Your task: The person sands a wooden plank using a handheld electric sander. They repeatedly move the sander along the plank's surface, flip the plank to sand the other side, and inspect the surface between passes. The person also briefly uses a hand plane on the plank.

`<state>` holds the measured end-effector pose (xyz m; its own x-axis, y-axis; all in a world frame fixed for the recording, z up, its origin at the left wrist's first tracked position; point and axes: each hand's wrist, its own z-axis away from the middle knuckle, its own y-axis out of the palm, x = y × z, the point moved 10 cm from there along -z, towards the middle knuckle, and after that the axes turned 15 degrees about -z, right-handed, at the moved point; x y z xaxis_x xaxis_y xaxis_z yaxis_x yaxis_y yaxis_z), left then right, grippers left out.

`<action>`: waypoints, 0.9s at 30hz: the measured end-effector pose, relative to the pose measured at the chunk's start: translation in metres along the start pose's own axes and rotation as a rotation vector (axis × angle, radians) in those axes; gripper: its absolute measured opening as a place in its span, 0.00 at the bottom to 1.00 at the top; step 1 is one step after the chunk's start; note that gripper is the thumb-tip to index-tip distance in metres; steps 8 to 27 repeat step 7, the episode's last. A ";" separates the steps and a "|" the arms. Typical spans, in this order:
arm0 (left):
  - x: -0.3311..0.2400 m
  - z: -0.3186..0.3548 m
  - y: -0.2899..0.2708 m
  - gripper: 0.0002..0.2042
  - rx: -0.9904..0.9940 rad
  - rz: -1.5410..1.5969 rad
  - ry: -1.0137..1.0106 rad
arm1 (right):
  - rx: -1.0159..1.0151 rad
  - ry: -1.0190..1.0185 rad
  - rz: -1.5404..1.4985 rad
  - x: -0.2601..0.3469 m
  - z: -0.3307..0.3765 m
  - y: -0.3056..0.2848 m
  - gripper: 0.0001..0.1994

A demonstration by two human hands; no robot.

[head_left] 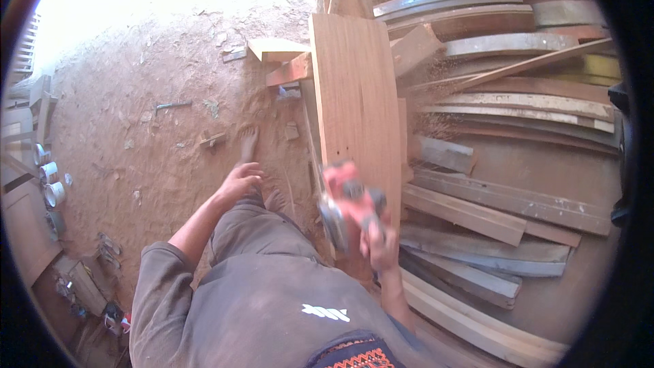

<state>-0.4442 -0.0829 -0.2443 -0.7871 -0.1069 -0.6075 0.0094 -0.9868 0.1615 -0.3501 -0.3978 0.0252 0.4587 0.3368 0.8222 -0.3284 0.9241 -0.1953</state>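
Note:
My right hand (381, 249) is closed round the rear handle of a red and black electric hand planer (354, 194), which is blurred. The planer rests on the near part of a wide, light brown wooden board (357, 88) that runs away from me. Its left side overhangs the board's left edge. Over my thigh hangs my left hand (244, 178), away from the board, fingers loosely stretched and holding nothing. Chips (436, 126) fly off to the board's right.
Stacked planks and beams (504, 102) fill the right side. Left of the board, a reddish wood block (289, 71) juts out. Offcuts and a small wooden piece (212, 140) lie on the dirt floor (136, 170) near my bare feet. White tins (51, 184) stand far left.

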 end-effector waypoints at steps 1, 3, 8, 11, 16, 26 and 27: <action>0.011 0.010 -0.010 0.28 -0.043 0.040 -0.047 | -0.028 0.047 0.009 -0.017 0.038 -0.009 0.24; 0.021 0.020 -0.019 0.28 -0.088 0.088 -0.091 | -0.188 0.213 -0.051 -0.051 0.085 -0.024 0.24; 0.033 0.018 -0.014 0.29 -0.085 0.133 -0.114 | -0.164 0.125 -0.095 -0.040 0.055 -0.017 0.25; 0.033 0.018 -0.014 0.29 -0.085 0.133 -0.114 | -0.164 0.125 -0.095 -0.040 0.055 -0.017 0.25; 0.033 0.018 -0.014 0.29 -0.085 0.133 -0.114 | -0.164 0.125 -0.095 -0.040 0.055 -0.017 0.25; 0.033 0.018 -0.014 0.29 -0.085 0.133 -0.114 | -0.164 0.125 -0.095 -0.040 0.055 -0.017 0.25; 0.033 0.018 -0.014 0.29 -0.085 0.133 -0.114 | -0.164 0.125 -0.095 -0.040 0.055 -0.017 0.25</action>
